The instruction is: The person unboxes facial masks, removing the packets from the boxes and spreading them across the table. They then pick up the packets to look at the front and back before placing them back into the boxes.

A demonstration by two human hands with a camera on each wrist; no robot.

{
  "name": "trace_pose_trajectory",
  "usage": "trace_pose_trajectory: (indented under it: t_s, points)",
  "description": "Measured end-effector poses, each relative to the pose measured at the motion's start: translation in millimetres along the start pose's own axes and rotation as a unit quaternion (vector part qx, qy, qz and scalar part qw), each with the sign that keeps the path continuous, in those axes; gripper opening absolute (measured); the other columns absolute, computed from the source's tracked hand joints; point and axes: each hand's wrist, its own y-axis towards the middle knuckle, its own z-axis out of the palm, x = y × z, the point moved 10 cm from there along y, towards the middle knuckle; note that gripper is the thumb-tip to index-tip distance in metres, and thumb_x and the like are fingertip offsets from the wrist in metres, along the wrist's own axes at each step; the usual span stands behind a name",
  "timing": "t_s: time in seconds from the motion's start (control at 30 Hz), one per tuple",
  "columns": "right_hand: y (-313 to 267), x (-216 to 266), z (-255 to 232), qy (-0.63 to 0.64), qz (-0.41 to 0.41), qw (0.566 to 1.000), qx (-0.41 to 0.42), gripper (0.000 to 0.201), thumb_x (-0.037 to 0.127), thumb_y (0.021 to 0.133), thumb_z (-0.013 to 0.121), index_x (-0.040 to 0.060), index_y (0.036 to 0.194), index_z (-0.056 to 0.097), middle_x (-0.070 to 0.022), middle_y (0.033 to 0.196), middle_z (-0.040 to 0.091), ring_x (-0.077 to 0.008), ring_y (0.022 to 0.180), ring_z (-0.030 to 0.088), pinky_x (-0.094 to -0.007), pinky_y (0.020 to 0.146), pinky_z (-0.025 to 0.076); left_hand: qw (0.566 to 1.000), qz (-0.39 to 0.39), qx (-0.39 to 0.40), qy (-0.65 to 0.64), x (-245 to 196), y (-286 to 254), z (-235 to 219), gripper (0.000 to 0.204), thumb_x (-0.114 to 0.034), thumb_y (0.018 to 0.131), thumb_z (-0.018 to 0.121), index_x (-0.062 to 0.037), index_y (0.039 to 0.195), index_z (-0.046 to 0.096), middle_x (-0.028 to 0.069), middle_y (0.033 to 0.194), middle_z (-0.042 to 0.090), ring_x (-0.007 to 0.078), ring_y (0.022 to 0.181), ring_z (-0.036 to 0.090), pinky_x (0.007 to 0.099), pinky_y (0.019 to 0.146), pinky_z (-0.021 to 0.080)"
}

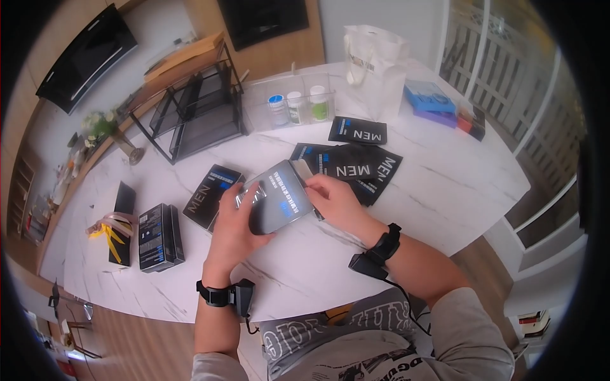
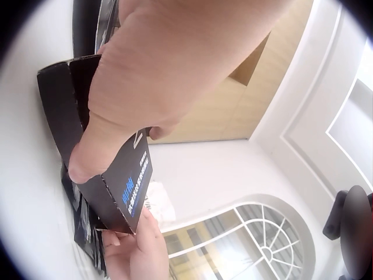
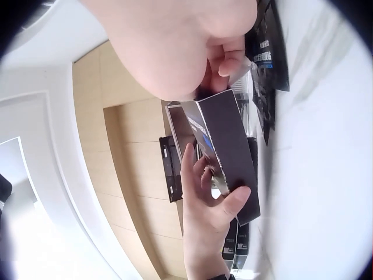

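A black box with white and blue lettering is held tilted over the table. My left hand grips it, fingers over the printed face and thumb along the near side; in the left wrist view the thumb presses the box near its edge. At the box's other end, my right hand has its fingers curled, pinching at the edge, where a pale flap stands out. In the right wrist view those fingertips are partly hidden behind the box end. Black MEN pouches lie just beyond the right hand.
Another black MEN box lies left of the left hand. Further left stand black boxes and a ribboned box. Behind are a black mesh rack, a clear bin with bottles, a white paper bag and a blue box.
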Motion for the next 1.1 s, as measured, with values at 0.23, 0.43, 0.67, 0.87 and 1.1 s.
trace_pose_trajectory:
  t_s: [0.23, 0.43, 0.67, 0.87, 1.1]
  points:
    - [3.9, -4.4, -2.3, 0.020, 0.022, 0.999, 0.031, 0.011, 0.011, 0.095, 0.062, 0.0019, 0.099, 0.065, -0.0007, 0.078, 0.063, -0.0055, 0.067, 0.054, -0.0222, 0.061, 0.044, 1.000, 0.001, 0.003, -0.001, -0.9, -1.1, 0.5, 0.106, -0.014, 0.054, 0.091, -0.0143, 0.147, 0.039, 0.0210, 0.147, 0.036, 0.0385, 0.129, 0.046, 0.0430, 0.103, 0.046]
    - [6.5, -2.7, -7.2, 0.035, 0.034, 0.999, 0.010, 0.009, 0.011, 0.095, 0.063, 0.0021, 0.095, 0.062, 0.0014, 0.076, 0.060, -0.0044, 0.067, 0.051, -0.0220, 0.060, 0.043, 1.000, 0.005, -0.004, -0.009, -1.9, -0.4, -2.0, 0.107, -0.014, 0.054, 0.091, -0.0138, 0.147, 0.039, 0.0202, 0.147, 0.036, 0.0379, 0.130, 0.046, 0.0432, 0.103, 0.046]
    - [6.4, 5.3, -19.4, -0.011, -0.010, 0.999, -0.042, 0.016, 0.013, 0.093, 0.067, 0.0020, 0.102, 0.060, -0.0028, 0.086, 0.061, -0.0079, 0.075, 0.055, -0.0251, 0.068, 0.047, 0.999, 0.013, -0.008, -0.031, -3.6, 0.4, -1.8, 0.107, -0.012, 0.054, 0.090, -0.0147, 0.148, 0.039, 0.0191, 0.148, 0.036, 0.0379, 0.132, 0.043, 0.0429, 0.106, 0.044]
    - [-0.8, 15.9, -4.4, 0.321, 0.036, 0.946, 0.038, 0.044, 0.023, 0.099, 0.056, 0.0038, 0.137, 0.046, -0.0083, 0.126, 0.057, -0.0121, 0.112, 0.056, -0.0275, 0.089, 0.048, 0.993, 0.029, -0.032, -0.113, -7.9, -0.6, -4.2, 0.117, -0.011, 0.051, 0.091, -0.0098, 0.151, 0.031, 0.0169, 0.147, 0.034, 0.0342, 0.133, 0.042, 0.0405, 0.110, 0.039]
    - [-3.4, 32.0, 10.2, 0.336, 0.014, 0.936, 0.105, 0.053, 0.015, 0.103, 0.044, 0.0054, 0.153, 0.029, -0.0099, 0.147, 0.044, -0.0135, 0.132, 0.043, -0.0272, 0.108, 0.036, 0.997, 0.021, -0.019, -0.074, -10.7, 1.8, 6.0, 0.117, -0.009, 0.050, 0.091, -0.0106, 0.151, 0.031, 0.0171, 0.146, 0.034, 0.0351, 0.132, 0.042, 0.0413, 0.109, 0.041]
